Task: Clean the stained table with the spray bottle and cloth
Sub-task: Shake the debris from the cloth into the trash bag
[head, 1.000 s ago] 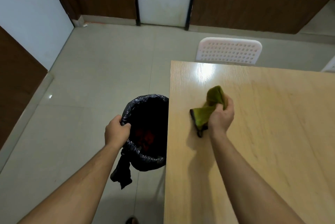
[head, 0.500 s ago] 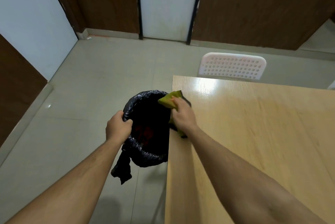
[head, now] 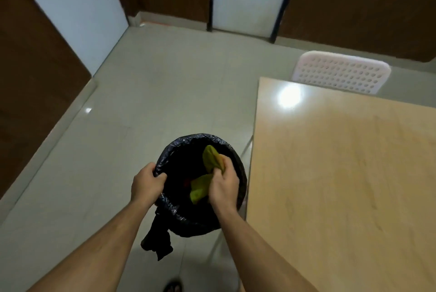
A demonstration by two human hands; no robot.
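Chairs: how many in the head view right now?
1. A white perforated chair stands at the far edge of the wooden table, only its backrest showing. Others may sit outside the frame to the right.

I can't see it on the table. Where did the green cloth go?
In the head view, the green cloth is gripped by the right hand over the open black bin, just left of the table; the left hand holds the bin's rim.
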